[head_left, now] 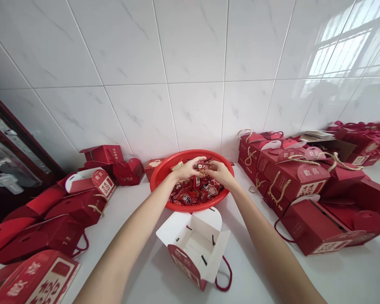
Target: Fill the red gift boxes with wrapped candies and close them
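Over the red plastic basket (pixel 160 196), my left hand (pixel 189 169) and my right hand (pixel 221 173) come together with fingers closed around a small red printed candy packet (pixel 203 168). Part of that packet is hidden by my fingers. Beneath my hands, many red-wrapped candies (pixel 187 197) fill the basket. Between my forearms stands a red gift box (pixel 185 261), its flaps spread and its white inside showing. A dark red cord handle hangs from its right side.
Several red gift boxes (pixel 293 177) with rope handles crowd the right side. More red boxes (pixel 63 236) line the left. A small box (pixel 152 168) touches the basket's left side. White tiled wall (pixel 196 114) rises behind; a dark cabinet (pixel 6 169) stands far left.
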Tool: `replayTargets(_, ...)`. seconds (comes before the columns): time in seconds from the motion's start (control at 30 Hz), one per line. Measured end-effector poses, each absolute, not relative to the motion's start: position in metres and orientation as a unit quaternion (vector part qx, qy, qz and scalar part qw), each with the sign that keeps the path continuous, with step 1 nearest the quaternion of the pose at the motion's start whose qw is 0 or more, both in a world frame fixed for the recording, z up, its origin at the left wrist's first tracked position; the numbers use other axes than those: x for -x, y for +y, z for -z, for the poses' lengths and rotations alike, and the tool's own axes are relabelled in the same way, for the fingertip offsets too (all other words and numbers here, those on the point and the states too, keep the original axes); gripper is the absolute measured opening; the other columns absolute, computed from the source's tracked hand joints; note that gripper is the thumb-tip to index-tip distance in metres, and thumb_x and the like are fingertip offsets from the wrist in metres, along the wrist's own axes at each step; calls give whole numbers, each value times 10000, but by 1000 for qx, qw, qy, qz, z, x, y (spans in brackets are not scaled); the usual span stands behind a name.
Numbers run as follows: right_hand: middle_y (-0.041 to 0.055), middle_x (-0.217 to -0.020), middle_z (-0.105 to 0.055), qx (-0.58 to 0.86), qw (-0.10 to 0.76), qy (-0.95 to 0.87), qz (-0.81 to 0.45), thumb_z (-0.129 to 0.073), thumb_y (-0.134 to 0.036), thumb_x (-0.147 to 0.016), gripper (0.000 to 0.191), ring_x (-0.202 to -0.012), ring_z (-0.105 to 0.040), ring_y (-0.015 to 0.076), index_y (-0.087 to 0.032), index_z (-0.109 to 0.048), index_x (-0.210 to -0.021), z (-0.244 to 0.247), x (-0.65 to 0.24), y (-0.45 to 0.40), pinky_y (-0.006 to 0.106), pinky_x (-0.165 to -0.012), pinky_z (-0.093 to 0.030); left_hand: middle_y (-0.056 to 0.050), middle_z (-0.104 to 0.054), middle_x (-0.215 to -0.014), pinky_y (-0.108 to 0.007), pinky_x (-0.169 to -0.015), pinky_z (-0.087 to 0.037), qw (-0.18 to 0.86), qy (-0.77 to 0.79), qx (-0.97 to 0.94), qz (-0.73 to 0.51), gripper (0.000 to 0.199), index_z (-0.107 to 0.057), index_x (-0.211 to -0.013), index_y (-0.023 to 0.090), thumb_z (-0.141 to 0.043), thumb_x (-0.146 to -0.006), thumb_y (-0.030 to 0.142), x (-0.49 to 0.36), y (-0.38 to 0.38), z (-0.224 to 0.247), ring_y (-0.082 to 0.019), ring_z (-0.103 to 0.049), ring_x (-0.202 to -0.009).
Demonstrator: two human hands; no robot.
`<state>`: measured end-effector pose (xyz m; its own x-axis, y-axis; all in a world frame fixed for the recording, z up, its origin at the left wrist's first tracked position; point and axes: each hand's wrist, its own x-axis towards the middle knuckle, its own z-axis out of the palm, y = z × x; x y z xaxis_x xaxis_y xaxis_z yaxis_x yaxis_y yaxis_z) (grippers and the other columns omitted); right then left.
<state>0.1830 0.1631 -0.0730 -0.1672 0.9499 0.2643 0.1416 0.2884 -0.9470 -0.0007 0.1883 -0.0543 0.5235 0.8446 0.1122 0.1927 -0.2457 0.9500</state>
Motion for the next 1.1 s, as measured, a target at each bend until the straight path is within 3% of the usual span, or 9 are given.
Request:
replayTargets(0.17, 29, -783, -701, 382, 494, -646, -440, -724, -307, -677, 194, -745, -647, 199, -190, -639, -806, 75, -184, 166, 305, -648, -492, -94, -558, -1467, -408, -996, -516, 521, 342, -705, -340, 734, -627, -1289, 234, -761, -584, 76, 1, 187, 53, -302, -525, -1325)
replayTargets(0.4, -1, -751, -648, 393, 556, -564, -468, -729, -423, -661, 315, -710, -613, 186, -222, -539, -812, 79, -184, 170, 321, -636, -502, -83, -725, -1160, -421, -952, -544, 535, 335, -699, -337, 545, -678, -1132, 176, -836, -609, 170, 1, 191, 53, -252, -677, -1082)
replayTargets(0.53, -11, -753, -643, 432, 607, -523, -414, -631, -435, -744, 266, -708, -596, 175, -226, -546, -884, 77, -186, 171, 302, -645, -486, -85, -746, -1116, -393, -895, -571, 457, 409, -744, -265, 482, -661, -1199, 180, -764, -735, 257, 5, 195, 56, -231, -715, -1005)
replayTargets(0.7, 19, -784, -661, 458, 621, -506, -385, -593, -424, -757, 249, -739, -599, 186, -204, -594, -874, 75, -186, 171, 303, -674, -480, -26, -786, -893, -307, -809, -553, 401, 438, -792, -143, 275, -772, -924, 191, -798, -677, 310, 0, 187, 57, -236, -723, -904)
replayTargets(0.77, 31, -820, -682, 461, 621, -509, -377, -588, -424, -756, 248, -777, -611, 194, -199, -619, -857, 74, -186, 170, 305, -699, -480, -15, -787, -934, -294, -813, -535, 364, 441, -816, -84, 384, -778, -989, 222, -831, -633, 358, -8, 179, 58, -249, -718, -936)
replayTargets(0.87, 37, -839, -707, 462, 618, -516, -371, -587, -414, -748, 236, -796, -623, 202, -197, -641, -824, 72, -185, 167, 305, -708, -474, -49, -730, -1226, -317, -916, -503, 272, 421, -865, -18, 610, -712, -1218, 258, -826, -628, 359, -21, 169, 62, -297, -662, -1136)
replayTargets(0.93, 39, -834, -712, 464, 615, -518, -371, -588, -408, -739, 234, -778, -621, 201, -194, -648, -810, 71, -185, 165, 305, -696, -468, -72, -669, -1340, -344, -965, -485, 229, 406, -885, -7, 651, -679, -1274, 262, -810, -639, 324, -29, 167, 65, -320, -622, -1204)
replayTargets(1.1, 42, -808, -714, 460, 611, -525, -374, -584, -414, -737, 254, -750, -620, 201, -183, -667, -802, 69, -185, 162, 305, -678, -464, -40, -756, -1110, -323, -840, -522, 223, 414, -883, -5, 512, -708, -1168, 255, -769, -660, 244, -38, 170, 70, -280, -694, -993)
